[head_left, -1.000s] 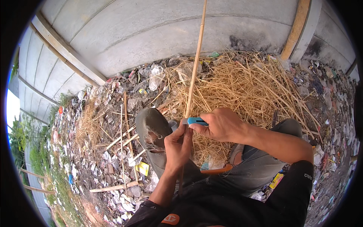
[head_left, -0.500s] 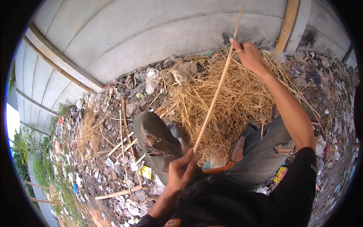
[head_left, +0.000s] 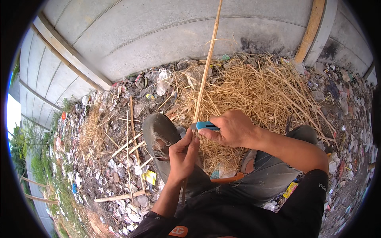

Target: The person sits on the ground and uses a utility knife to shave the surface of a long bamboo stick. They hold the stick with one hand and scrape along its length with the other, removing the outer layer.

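A long pale bamboo strip (head_left: 208, 59) rises from between my knees toward the concrete wall, a thin curled shaving standing off it partway up. My left hand (head_left: 184, 155) pinches the strip near its lower part, thumb and fingers together. In my right hand (head_left: 234, 129) is a blue utility knife (head_left: 207, 125), its short blade lying against the strip just above the left fingertips. Beneath and beyond the hands spreads a heap of straw-coloured bamboo shavings (head_left: 254, 91). An orange curved object (head_left: 228, 179) lies between my legs; its kind is unclear.
A grey concrete wall (head_left: 158, 43) with a bamboo pole (head_left: 310, 31) against it stands ahead. Several cut bamboo pieces (head_left: 121, 196) lie on the littered ground to the left. My bent knees, in torn trousers (head_left: 160, 137), flank the heap. Green plants (head_left: 43, 166) grow at far left.
My right hand has come down and inward along the strip, bringing the knife close to my left hand. The strip now leans less to the right, and a shaving curls from it.
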Motion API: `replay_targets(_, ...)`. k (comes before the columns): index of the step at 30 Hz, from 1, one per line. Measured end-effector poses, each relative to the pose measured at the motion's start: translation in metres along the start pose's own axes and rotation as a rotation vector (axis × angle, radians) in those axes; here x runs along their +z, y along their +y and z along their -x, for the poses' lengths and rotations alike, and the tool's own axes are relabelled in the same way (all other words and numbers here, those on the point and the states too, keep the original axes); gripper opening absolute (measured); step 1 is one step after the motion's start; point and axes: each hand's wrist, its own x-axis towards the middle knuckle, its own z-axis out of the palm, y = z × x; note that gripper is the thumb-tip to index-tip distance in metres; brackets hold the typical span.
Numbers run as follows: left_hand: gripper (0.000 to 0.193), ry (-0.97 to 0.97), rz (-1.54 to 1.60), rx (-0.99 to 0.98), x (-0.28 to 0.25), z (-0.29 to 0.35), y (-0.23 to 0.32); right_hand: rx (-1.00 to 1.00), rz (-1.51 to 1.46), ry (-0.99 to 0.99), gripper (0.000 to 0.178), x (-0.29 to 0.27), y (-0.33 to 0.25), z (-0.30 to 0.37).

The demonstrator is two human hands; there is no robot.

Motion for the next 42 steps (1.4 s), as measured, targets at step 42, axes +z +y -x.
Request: replay_targets(42, 0.037, -0.182, 0.007, -0.326, -0.117, 0.100, -0.050, 0.852, 0.316, 0.697, 0.083, -0.172, 0.285, 0.006)
